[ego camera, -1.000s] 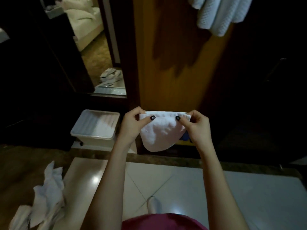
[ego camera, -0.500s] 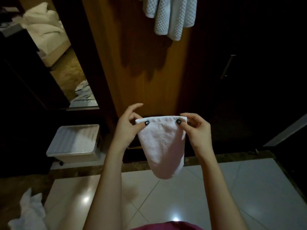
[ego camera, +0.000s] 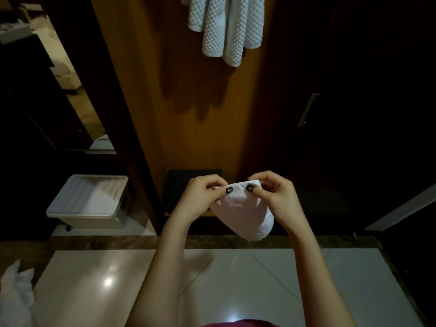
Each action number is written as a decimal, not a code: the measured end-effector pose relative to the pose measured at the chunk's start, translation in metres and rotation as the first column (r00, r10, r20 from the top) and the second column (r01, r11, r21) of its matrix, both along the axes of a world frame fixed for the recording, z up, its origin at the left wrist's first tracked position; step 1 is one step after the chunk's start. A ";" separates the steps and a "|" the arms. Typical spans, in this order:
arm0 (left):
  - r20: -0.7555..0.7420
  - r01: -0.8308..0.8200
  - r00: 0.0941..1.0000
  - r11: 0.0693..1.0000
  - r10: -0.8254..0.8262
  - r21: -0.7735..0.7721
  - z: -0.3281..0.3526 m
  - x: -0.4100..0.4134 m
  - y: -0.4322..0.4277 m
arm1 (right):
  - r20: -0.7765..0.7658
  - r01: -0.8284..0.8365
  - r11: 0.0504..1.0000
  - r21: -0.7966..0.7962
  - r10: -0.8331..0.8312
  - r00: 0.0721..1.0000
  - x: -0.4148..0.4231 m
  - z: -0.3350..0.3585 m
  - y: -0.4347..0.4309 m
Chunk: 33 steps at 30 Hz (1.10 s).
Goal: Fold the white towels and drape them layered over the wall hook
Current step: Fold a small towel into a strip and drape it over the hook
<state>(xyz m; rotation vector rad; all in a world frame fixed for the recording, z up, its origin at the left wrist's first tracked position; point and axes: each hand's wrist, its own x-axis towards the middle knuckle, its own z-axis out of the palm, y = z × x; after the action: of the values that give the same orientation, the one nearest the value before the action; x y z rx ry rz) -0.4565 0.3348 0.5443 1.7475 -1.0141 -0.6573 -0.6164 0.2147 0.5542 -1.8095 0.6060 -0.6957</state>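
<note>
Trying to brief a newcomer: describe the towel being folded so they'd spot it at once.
Find the orange-brown wooden wall panel, then look down to the left hand and right hand before its base. They pinch the top edge of a small smooth white towel; unlike the waffle-textured white towels hanging above, it sags in mid-air.

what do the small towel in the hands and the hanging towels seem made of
The small towel: soft white cloth, probably fine terry cotton; it sags limp. The hanging towels: thicker waffle-weave fabric, likely cotton, with a raised grid of bumps.
</note>
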 end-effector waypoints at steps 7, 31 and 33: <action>0.155 0.010 0.988 0.991 0.012 -0.137 0.004 -0.027 -0.031 | 0.000 0.186 0.965 0.186 -0.190 0.982 -0.021 -0.007 -0.035; 0.114 0.056 0.993 0.961 -0.026 -0.271 0.027 -0.046 -0.047 | 0.188 -0.129 0.988 0.084 0.112 0.976 -0.030 0.020 -0.053; 0.099 0.063 0.995 0.951 -0.034 -0.303 0.029 -0.048 -0.049 | 0.185 -0.140 0.978 0.154 0.111 0.976 -0.026 0.019 -0.055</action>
<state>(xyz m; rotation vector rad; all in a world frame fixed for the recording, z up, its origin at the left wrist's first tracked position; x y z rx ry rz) -0.5041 0.2859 0.5736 1.4948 -1.1599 -0.4250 -0.6426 0.1593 0.5733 -1.5971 0.4152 -0.6891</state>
